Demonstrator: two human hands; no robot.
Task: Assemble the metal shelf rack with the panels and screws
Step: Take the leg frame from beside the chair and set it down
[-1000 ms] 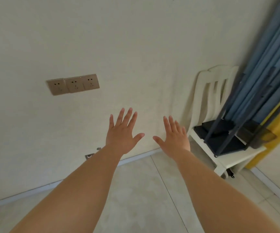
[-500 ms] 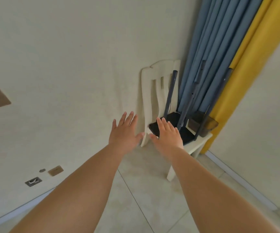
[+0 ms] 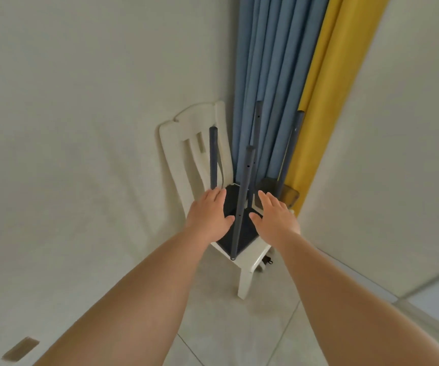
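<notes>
Since a second ago we have swung from bare wall to the rack [image 3: 242, 199] on the white chair [image 3: 194, 143]; left hand [image 3: 209, 216] and right hand [image 3: 275, 219] flank its nearest post, flat, empty. Next, we judge, grasp it.

Approach from front over floor [image 3: 226, 326]: open, nothing between forearms and chair [image 3: 247, 265]. Left hand [image 3: 209, 216] and right hand [image 3: 275, 220] are spread flat, palms down, over the seat, w/ the nearest pole [image 3: 242, 202] standing in the gap between them. Further poles [image 3: 213, 157] rise behind the fingers, blocking straight reach to chair back. Wall [image 3: 81, 128] closes left side; curtain [image 3: 274, 75] and yellow curtain [image 3: 326, 88] close the rear corner; second wall [image 3: 411, 154] limits right. Dark panel [image 3: 247, 231] covers seat; mesh basket [image 3: 291, 192] sits at rear right, beside right fingertips.
</notes>
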